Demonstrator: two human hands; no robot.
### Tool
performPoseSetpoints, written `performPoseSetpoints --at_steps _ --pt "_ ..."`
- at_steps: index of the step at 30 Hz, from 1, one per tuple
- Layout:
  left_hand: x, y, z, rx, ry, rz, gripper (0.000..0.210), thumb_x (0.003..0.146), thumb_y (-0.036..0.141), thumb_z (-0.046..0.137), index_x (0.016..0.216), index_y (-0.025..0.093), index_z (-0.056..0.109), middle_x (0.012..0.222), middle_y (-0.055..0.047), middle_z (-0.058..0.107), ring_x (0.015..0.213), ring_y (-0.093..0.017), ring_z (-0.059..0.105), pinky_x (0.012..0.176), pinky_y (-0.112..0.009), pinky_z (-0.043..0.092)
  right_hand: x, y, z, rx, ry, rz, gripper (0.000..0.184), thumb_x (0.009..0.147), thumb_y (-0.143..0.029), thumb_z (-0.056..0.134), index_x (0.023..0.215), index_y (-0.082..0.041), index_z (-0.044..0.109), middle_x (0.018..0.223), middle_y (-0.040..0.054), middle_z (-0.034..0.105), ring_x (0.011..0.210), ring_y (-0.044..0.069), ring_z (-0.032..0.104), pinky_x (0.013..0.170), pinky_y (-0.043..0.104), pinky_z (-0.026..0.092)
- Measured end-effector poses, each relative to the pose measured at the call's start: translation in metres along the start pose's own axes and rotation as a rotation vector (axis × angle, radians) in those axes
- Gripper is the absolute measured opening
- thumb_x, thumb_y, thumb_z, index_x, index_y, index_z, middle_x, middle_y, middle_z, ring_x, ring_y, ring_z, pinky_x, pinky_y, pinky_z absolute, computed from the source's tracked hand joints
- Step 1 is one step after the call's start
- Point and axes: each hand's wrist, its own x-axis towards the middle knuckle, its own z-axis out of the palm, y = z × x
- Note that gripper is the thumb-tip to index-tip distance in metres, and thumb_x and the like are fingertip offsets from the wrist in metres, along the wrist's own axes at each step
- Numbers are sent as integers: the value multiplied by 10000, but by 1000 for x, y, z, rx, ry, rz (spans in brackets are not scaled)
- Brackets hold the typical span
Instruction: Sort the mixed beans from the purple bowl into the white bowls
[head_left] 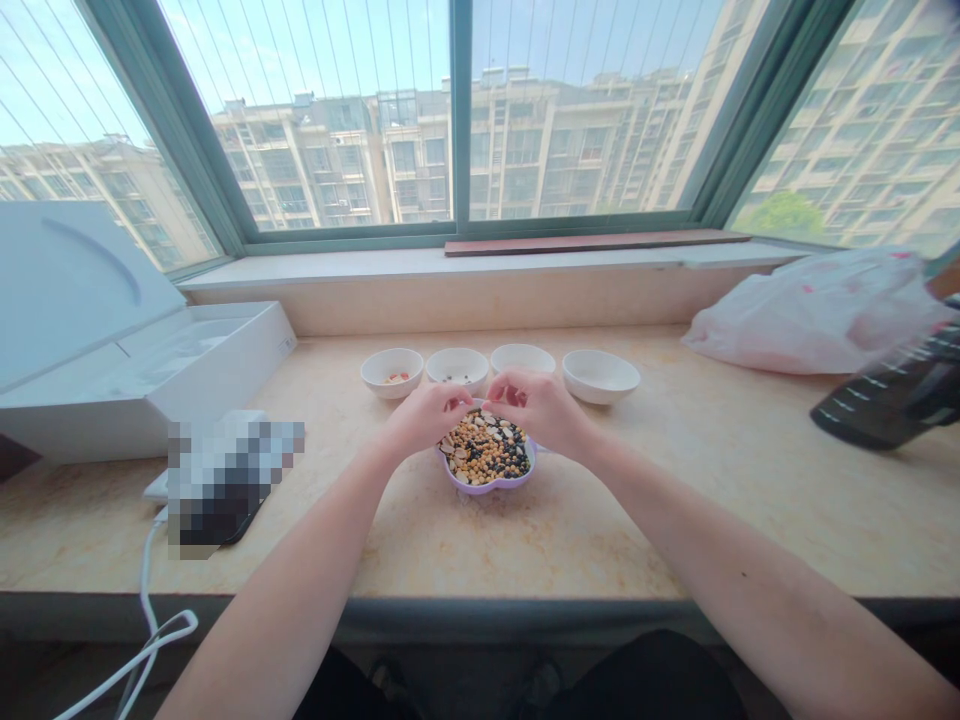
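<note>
A purple bowl (491, 487) with a lobed rim holds a mix of yellow beans, black beans and flat pale seeds (487, 446). Over its far left side is my left hand (426, 414), fingers curled into a pinch. My right hand (541, 408) is over the far right side, thumb and fingers also pinched together. The fingertips of both hands nearly meet; whatever they grip is too small to make out. Behind them stand several white bowls in a row: the leftmost bowl (391, 390) has reddish and pale pieces, the second bowl (456, 362) a few dark bits. My right hand partly covers the third bowl (523, 355).
The rightmost white bowl (601, 385) stands apart from my hands. An open white box (232, 360), a blurred-out phone-like object (240, 520) and a white cable (154, 640) lie left. A plastic bag (817, 315) and a dark bottle (877, 400) are right. Windows rise behind.
</note>
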Motion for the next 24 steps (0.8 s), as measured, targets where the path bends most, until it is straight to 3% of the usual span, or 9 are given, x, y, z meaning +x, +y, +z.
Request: performPoseSetpoints --at_steps 9,12,17,24 --pt "0 -1 -1 13 -32 -12 245 916 304 547 929 172 754 643 -2 612 603 -130 547 553 -233 399 2 4 -5 -43 -16 -23 211 883 -386 674 761 -215 687 754 29 630 645 152 504 633 317 386" --pt "-1 0 -3 40 -45 -25 236 903 283 549 935 170 754 657 -9 626 612 -133 555 557 -235 402 7 19 -16 -145 47 -5 144 881 -340 673 822 -222 732 813 37 648 676 161 514 682 328 391" --pt "-3 0 -11 100 -120 -26 228 877 306 582 901 177 768 689 -24 661 620 -135 578 562 -238 411 13 56 -35 -294 146 76 183 910 -308 625 900 -199 771 863 64 661 684 178 536 702 342 403" --pt "-6 1 -17 132 -218 -46 231 833 267 580 865 177 790 749 -47 734 641 -146 622 562 -244 410 13 81 -38 -447 122 173 219 924 -258 589 946 -172 789 967 104 691 847 229 633 817 366 449"
